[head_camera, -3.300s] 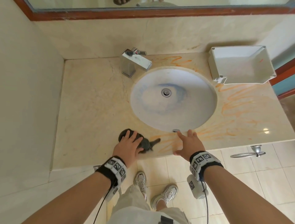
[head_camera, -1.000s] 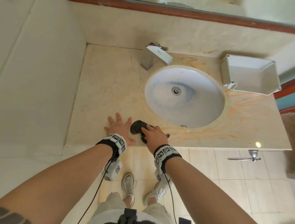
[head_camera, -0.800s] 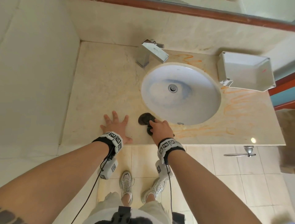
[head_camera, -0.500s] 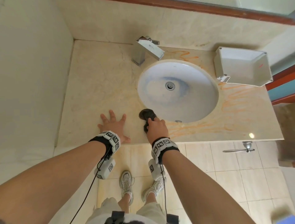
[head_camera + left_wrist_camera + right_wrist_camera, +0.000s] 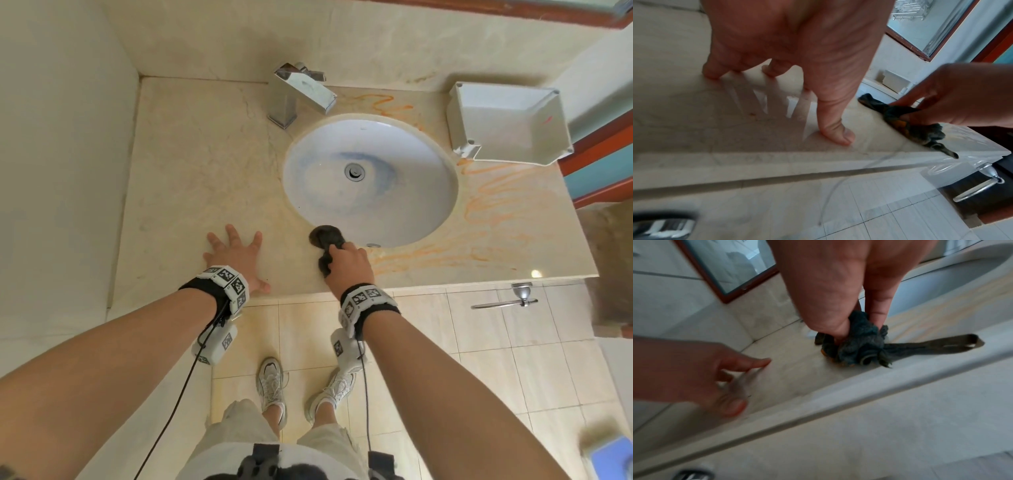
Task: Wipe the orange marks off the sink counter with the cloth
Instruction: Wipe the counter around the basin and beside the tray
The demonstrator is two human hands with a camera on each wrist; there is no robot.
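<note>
two hands were on the desk (image 5: 205,164), one to each side of the front edge. the left hand (image 5: 236,255) lay flat with its fingers (image 5: 835,133) spread and straight, pressing the marble and holding nothing. the right hand (image 5: 346,265) had its grip closed round one dark cloth (image 5: 325,236), bunched into a wad, thumb and fingers curled over it. the cloth sat on the desk at the near rim of the one round sink (image 5: 370,178), just left of the closest orange marks (image 5: 428,257); one end of it poked out beyond the knuckles toward the basin. from the right wrist view a loose strap-like tail of the cloth (image 5: 931,345) trailed along the desk edge, and orange stain showed on its underside.

orange scribbles showed in three patches: a band along the front edge right of the cloth, a zigzag patch (image 5: 493,202) to the right of the sink, and a smaller squiggle (image 5: 383,102) behind it. one chrome tap (image 5: 298,92) stood at the back left of the basin. one white tray (image 5: 507,123) sat at the far right corner of the desk. one metal towel ring (image 5: 507,301) hung below the front edge.
</note>
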